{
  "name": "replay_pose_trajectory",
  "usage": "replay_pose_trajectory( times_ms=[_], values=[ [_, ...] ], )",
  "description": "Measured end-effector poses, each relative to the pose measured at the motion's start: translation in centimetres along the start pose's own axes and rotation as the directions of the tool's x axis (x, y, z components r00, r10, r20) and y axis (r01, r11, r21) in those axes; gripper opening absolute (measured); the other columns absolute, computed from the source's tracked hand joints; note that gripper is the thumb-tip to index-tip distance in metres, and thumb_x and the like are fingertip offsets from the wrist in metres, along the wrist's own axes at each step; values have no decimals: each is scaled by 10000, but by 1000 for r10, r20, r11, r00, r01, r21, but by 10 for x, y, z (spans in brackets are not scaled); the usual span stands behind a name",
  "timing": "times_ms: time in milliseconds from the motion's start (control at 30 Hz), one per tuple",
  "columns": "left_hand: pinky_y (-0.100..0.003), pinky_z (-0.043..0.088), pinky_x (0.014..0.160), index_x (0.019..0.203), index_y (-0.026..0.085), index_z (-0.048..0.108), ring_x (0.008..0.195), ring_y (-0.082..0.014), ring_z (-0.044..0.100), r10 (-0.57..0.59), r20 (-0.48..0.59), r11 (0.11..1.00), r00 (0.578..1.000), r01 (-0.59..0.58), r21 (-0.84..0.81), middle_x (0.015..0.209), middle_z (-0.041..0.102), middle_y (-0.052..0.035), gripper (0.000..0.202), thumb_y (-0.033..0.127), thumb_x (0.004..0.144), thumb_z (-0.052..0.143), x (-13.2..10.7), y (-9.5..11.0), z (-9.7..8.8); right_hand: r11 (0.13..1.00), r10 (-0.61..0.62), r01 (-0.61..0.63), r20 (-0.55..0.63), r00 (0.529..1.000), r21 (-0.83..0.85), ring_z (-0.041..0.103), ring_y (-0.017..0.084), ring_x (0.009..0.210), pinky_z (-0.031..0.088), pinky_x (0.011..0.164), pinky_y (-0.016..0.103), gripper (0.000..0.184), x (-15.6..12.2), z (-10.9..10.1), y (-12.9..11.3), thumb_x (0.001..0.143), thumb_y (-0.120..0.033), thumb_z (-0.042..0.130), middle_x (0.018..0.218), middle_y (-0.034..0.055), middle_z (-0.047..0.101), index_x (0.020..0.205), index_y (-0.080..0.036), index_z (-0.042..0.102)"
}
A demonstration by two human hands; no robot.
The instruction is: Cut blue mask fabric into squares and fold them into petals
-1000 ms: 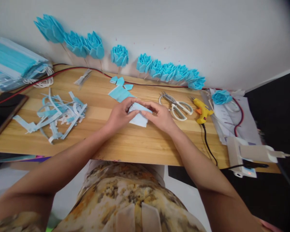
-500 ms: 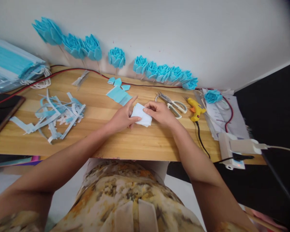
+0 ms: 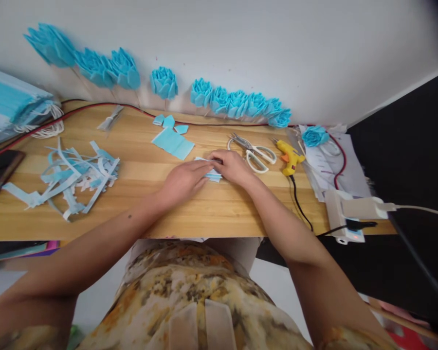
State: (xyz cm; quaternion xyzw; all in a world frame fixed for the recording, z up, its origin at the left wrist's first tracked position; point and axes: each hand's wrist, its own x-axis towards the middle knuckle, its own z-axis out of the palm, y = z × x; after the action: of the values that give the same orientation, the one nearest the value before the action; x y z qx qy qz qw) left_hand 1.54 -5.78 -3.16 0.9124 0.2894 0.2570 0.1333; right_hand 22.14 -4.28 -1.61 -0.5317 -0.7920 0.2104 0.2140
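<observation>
Both my hands rest on a small light blue folded piece [image 3: 213, 176] lying on the wooden table [image 3: 204, 214]. My left hand [image 3: 184, 179] lies flat over its left side, fingers pressed down. On its right side, my right hand [image 3: 232, 166] presses with curled fingers. Most of the piece is hidden under the hands. Just behind them lies a blue cut sheet [image 3: 173, 143] with small blue scraps [image 3: 169, 121].
White-handled scissors [image 3: 255, 153] and a yellow glue gun [image 3: 289, 156] lie right of my hands. Blue flowers [image 3: 237, 103] lean against the wall. A pile of cut strips [image 3: 73, 175] sits at left, stacked masks [image 3: 10, 104] at far left, and a power strip [image 3: 345, 214] at right.
The folded piece was held slightly raised between my fingers; now both hands press it flat on the table. The view has shifted a little.
</observation>
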Motion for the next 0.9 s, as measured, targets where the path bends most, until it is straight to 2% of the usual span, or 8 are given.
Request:
replay_pose_trajectory(
  times_ms=[133,233,400,500,567,633,733,900],
  values=[
    [-467,346,1185,1339,70,581,1415,-312,435,4,185,997,983,-17,70,1479,511,-183,468,332,957,520,-4,5,3,1000,27,-27,-60,998,6,655,193,920,427,793,282,143,4,3,4,884,-222,606,977,54,749,927,-185,738],
    [-495,262,1219,1408,45,510,1471,-350,324,-21,281,991,959,-18,135,1509,471,-191,603,434,948,538,-8,10,1,999,30,-31,-90,996,-15,659,198,937,439,812,290,143,8,6,8,886,-239,630,1004,60,745,964,-181,736],
    [-507,226,1226,1451,49,461,1492,-368,265,-52,347,980,936,-18,197,1555,405,-179,683,505,946,518,-9,16,0,998,9,-16,-119,993,-64,662,212,970,458,854,314,184,9,3,10,906,-213,598,1063,77,725,1031,-182,729],
    [-515,236,1218,1453,45,458,1490,-378,262,-54,366,977,929,-26,210,1576,365,-176,698,518,944,517,-7,17,-2,997,-2,-14,-224,975,-71,655,216,974,460,872,331,219,3,-5,3,916,-188,565,1092,87,712,1073,-180,717],
    [-516,244,1213,1450,51,465,1492,-378,259,-49,379,977,924,-35,212,1580,362,-174,698,525,941,518,-5,17,-4,999,-35,33,-270,962,-11,654,203,969,457,881,317,210,0,-7,-3,934,-192,545,1037,78,724,1050,-169,719],
    [-515,247,1210,1455,54,459,1491,-375,262,-41,392,976,919,-47,214,1581,360,-181,714,534,932,529,-4,17,-6,995,-79,90,-179,981,50,658,182,935,456,849,285,202,-2,-4,-7,950,-205,536,981,68,735,1005,-161,726],
    [-516,232,1214,1474,55,435,1495,-374,254,-36,403,975,914,-56,213,1583,352,-194,745,546,923,538,-4,16,-4,998,-69,69,-27,997,-10,649,177,918,442,817,272,220,-2,3,-11,959,-169,509,962,77,730,975,-156,727],
    [-556,178,1217,1485,146,444,1521,-354,185,-52,399,985,915,-19,170,1611,306,-147,682,559,945,490,-14,12,-1,990,14,-9,31,999,-142,640,195,961,428,825,282,248,-6,2,-21,970,-193,486,1081,100,698,1102,-163,695]
  ],
)
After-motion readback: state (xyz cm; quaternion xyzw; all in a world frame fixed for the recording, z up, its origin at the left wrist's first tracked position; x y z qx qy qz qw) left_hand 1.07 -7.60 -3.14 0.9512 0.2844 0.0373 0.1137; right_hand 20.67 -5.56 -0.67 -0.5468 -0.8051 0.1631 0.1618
